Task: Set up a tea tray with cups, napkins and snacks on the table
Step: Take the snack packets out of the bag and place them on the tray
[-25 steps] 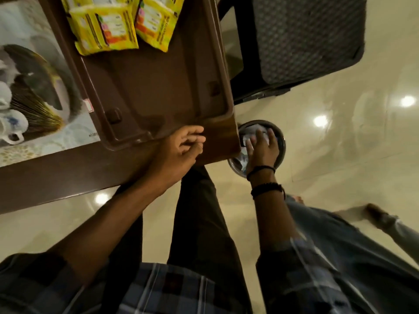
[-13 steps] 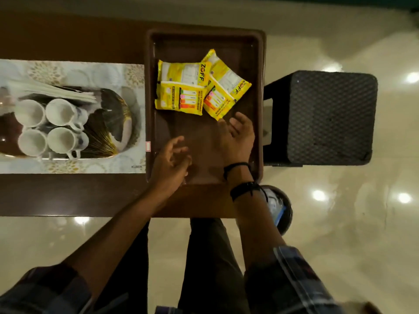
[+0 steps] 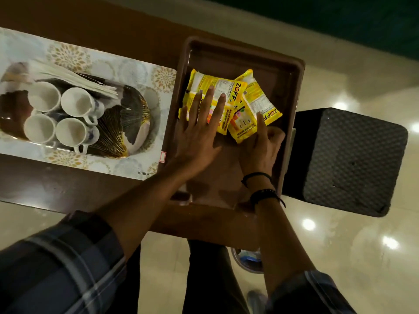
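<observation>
Left hand: the left hand (image 3: 199, 130) lies flat with fingers spread across the left snack packet (image 3: 210, 98), pressing rather than gripping, probably to stop it sliding while the other is shifted.
Right hand: the right hand (image 3: 263, 143) is half curled, index finger stretched onto the lower edge of the right snack packet (image 3: 256, 109); it looks like a nudge or a pinch starting, and I cannot tell whether anything is actually clasped.
Packets: both yellow, overlapping at the middle, lying in the far half of the brown tray (image 3: 292, 71) (the near half is bare, likely kept for more items).
Tray: sits on the dark wooden table (image 3: 90, 23), its right side past the table's end, just beside a black stool (image 3: 353, 159).
Cups: four white cups (image 3: 61, 114) clustered on a patterned platter (image 3: 136, 123), grouped tight so they carry together.
Napkins: a stack of napkins (image 3: 74, 80) rests at the platter's far edge, against the cups.
Stage: snacks being arranged; cups and napkins look already set.
</observation>
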Demonstrator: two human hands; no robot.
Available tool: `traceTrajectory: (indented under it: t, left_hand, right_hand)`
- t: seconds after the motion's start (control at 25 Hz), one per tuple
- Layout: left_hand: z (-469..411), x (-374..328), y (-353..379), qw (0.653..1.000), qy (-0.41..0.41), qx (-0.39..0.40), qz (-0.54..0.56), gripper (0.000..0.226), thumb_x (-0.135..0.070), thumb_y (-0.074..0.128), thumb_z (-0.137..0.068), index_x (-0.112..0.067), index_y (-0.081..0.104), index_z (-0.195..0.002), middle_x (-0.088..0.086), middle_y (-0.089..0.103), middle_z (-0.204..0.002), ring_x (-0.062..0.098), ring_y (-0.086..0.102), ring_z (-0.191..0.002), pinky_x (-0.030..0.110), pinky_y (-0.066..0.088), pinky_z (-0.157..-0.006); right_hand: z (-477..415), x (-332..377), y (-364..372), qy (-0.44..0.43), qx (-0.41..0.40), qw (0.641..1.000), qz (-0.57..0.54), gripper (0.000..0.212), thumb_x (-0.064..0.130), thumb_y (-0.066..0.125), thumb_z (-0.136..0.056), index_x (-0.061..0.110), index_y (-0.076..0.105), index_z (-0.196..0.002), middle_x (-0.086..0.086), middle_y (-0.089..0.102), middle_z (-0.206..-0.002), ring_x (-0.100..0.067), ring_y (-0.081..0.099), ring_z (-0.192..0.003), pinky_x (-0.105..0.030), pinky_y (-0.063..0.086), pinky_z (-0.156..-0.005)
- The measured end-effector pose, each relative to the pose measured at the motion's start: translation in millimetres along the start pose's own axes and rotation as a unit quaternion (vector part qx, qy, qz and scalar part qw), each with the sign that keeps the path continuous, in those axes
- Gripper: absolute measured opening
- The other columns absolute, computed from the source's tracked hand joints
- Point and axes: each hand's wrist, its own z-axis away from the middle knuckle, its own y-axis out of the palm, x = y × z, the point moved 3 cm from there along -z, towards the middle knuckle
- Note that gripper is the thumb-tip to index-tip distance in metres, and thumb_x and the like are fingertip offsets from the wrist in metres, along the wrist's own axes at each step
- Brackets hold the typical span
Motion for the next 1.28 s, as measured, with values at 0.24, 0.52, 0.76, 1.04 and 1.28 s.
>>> traceTrajectory:
  t: [0.24, 0.52, 0.76, 1.04, 1.28]
  left_hand:
    - [-19, 16, -6, 0.999, 0.033, 0.005, 0.04, 0.066, -0.016, 0.052, -0.087, -0.028, 0.028, -0.148, 0.004, 0.025, -0.157, 0.029, 0.027, -0.141, 0.049, 0.037, -0.107]
    - [19, 68, -54, 0.742, -0.273, -0.134, 0.597, 0.018, -0.009, 0.048, -0.093, -0.02, 0.063, -0.093, 0.008, 0.069, -0.094, 0.028, 0.068, -0.09, 0.045, 0.057, -0.077]
    - [67, 107, -62, 0.648, -0.372, -0.067, 0.662, 0.029, -0.034, 0.049, -0.088, -0.034, 0.072, -0.07, -0.012, 0.074, -0.072, 0.004, 0.069, -0.065, 0.024, 0.053, -0.057]
    - [91, 134, -73, 0.723, -0.312, -0.097, 0.608, 0.016, -0.034, 0.071, -0.083, -0.026, 0.069, -0.096, 0.002, 0.075, -0.098, 0.019, 0.072, -0.092, 0.052, 0.057, -0.083]
    - [111, 161, -85, 0.734, -0.31, -0.143, 0.587, 0.029, -0.02, 0.079, -0.075, -0.033, 0.064, -0.096, -0.004, 0.073, -0.09, 0.015, 0.072, -0.083, 0.041, 0.061, -0.071]
  right_hand:
    - [-18, -8, 10, -0.136, 0.063, 0.966, 0.211, 0.073, 0.006, 0.054, -0.084, 0.031, 0.029, -0.148, -0.012, 0.021, -0.157, -0.037, 0.02, -0.143, -0.044, 0.03, -0.11]
    - [-9, -11, 4, -0.198, 0.038, 0.955, 0.219, 0.048, 0.035, 0.062, -0.086, 0.017, 0.058, -0.129, -0.015, 0.05, -0.139, -0.043, 0.043, -0.128, -0.054, 0.039, -0.101]
    - [-4, 5, 23, -0.152, 0.045, 0.962, 0.223, 0.085, 0.055, 0.066, -0.074, 0.038, 0.024, -0.146, -0.013, 0.027, -0.151, -0.041, 0.037, -0.129, -0.057, 0.042, -0.097]
    - [-9, 12, 29, -0.122, 0.0, 0.974, 0.189, 0.07, 0.051, 0.067, -0.079, 0.029, 0.04, -0.14, -0.019, 0.029, -0.146, -0.042, 0.043, -0.121, -0.046, 0.042, -0.094]
    - [-2, 36, 13, -0.073, -0.032, 0.988, 0.132, 0.029, 0.022, 0.059, -0.087, 0.011, 0.06, -0.114, -0.017, 0.057, -0.115, -0.036, 0.058, -0.097, -0.039, 0.045, -0.077]
